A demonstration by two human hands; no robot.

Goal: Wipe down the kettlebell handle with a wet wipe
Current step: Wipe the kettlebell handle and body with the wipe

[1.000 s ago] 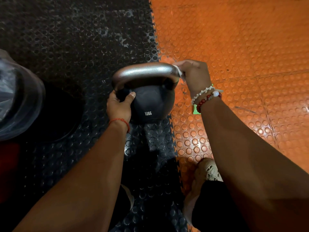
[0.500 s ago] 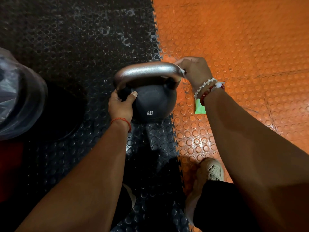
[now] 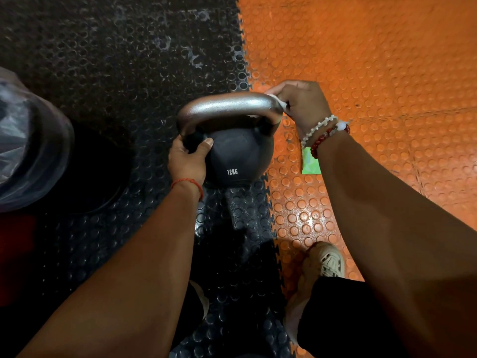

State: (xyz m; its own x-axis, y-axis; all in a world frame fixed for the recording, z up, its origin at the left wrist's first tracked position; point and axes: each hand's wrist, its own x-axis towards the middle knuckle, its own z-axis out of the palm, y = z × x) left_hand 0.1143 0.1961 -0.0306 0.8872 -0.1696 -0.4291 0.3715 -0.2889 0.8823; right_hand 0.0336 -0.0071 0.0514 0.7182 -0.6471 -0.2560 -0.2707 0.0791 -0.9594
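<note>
One green packet [image 3: 311, 164] beside kettlebell [image 3: 238, 156]

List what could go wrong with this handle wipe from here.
1. The right hand pinches only a small bunch of the wet wipe at the handle's right corner; it could slip out or miss the underside.
2. The left hand has just a light grip where the handle meets the kettlebell, which straddles the mat seam, so hard rubbing might rock it.
3. The green packet lies under the right wrist and could get knocked.
</note>
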